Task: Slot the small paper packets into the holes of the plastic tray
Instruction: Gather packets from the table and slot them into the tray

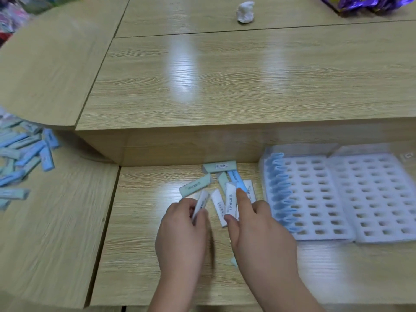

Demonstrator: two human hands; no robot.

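Note:
Several small paper packets (219,183), white, pale green and blue, lie scattered on the lower desk in the middle of the view. My left hand (182,228) pinches one white packet (201,203) by its near end. My right hand (258,224) reaches over the group, its index finger stretched onto a blue packet (240,185) and its thumb beside a white packet (230,200). To the right lies the white plastic tray (342,199) with rows of holes. Its leftmost column holds a row of blue packets (280,192) standing on edge.
A big heap of blue and green packets (24,154) lies on the left desk section. A raised wooden counter (225,82) runs behind the work area, with a crumpled white wad (245,11) and a purple bag (369,3) at its far side.

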